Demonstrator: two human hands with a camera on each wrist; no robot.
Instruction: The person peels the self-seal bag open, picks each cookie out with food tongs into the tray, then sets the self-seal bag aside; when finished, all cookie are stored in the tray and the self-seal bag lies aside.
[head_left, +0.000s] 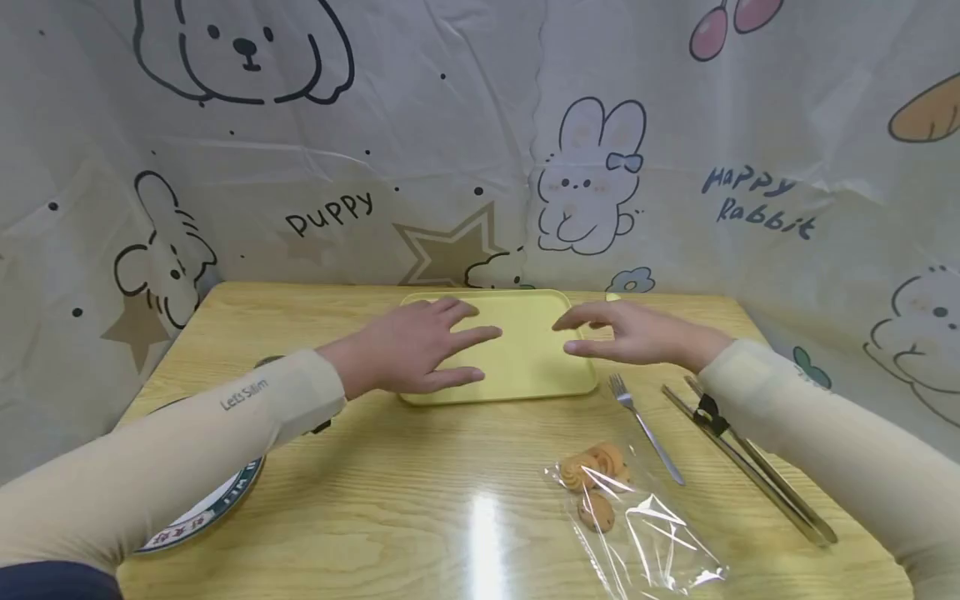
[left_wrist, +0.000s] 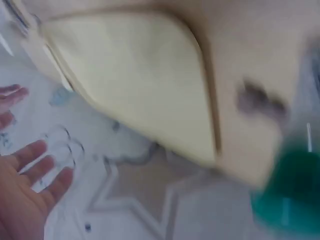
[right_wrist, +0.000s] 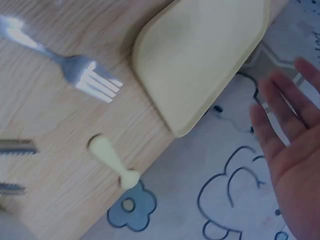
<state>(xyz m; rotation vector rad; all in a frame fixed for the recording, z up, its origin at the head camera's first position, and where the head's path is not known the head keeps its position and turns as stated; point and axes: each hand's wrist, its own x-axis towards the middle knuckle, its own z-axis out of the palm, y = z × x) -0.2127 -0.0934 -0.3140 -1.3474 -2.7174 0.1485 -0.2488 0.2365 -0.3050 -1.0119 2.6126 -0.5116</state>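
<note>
A pale yellow rectangular tray (head_left: 525, 358) lies at the far middle of the table. My left hand (head_left: 423, 346) is over its left side, fingers spread and nothing held. On the opposite side, my right hand (head_left: 633, 333) hovers by the tray's right edge, its fingers loosely extended. The right wrist view shows that hand's palm (right_wrist: 300, 175) bare. A metal fork (head_left: 647, 429) lies just nearer than the right hand, tines pointing away. By the table's far edge is a small pale yellow spoon-shaped piece (right_wrist: 110, 157), mostly hidden behind the right hand in the head view.
Metal tongs (head_left: 772, 483) lie under the right forearm. A clear bag (head_left: 660, 533) with several cookies (head_left: 596, 510) sits at front right. The left sleeve partly covers a patterned-rim plate (head_left: 243, 483). A blurred green item (left_wrist: 290, 190) shows in the left wrist view. A printed curtain (head_left: 450, 150) hangs behind.
</note>
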